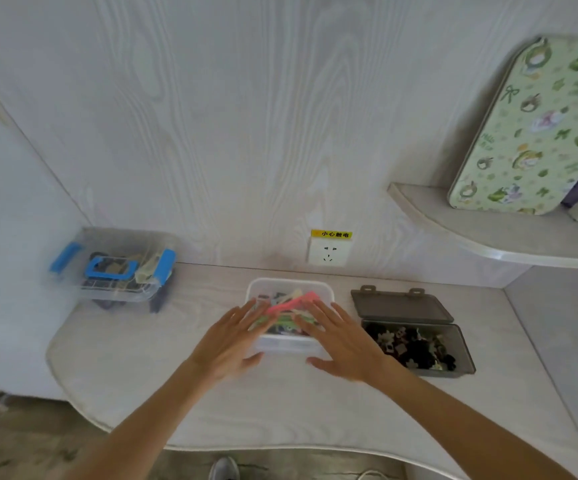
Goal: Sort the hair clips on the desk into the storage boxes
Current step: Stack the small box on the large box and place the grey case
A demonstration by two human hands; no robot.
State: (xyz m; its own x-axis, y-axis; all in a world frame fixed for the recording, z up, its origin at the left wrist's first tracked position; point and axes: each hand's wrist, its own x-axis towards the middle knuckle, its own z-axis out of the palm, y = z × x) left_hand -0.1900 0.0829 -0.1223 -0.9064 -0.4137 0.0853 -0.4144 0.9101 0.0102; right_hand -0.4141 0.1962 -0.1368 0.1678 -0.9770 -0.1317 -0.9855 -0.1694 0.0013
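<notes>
I'm looking at the clear storage box in the middle of the desk, lid off, heaped with colourful hair clips, a pink one lying across the top. My left hand is spread flat, fingers splayed, at the box's left side with the thumb near its front wall; my right hand mirrors it on the right side, fingers open and stretched over the rim. Neither hand is closed on anything; whether the palms actually press the box walls I cannot tell, the picture is blurred there.

Just beside it on the right sits a grey box, its hinged lid thrown back, full of small dark clips. Well apart on the left, against the wall, a clear lidded bin with blue latches. Behind the middle box, a wall socket with a yellow label. Up right, a shelf carries a green patterned board.
</notes>
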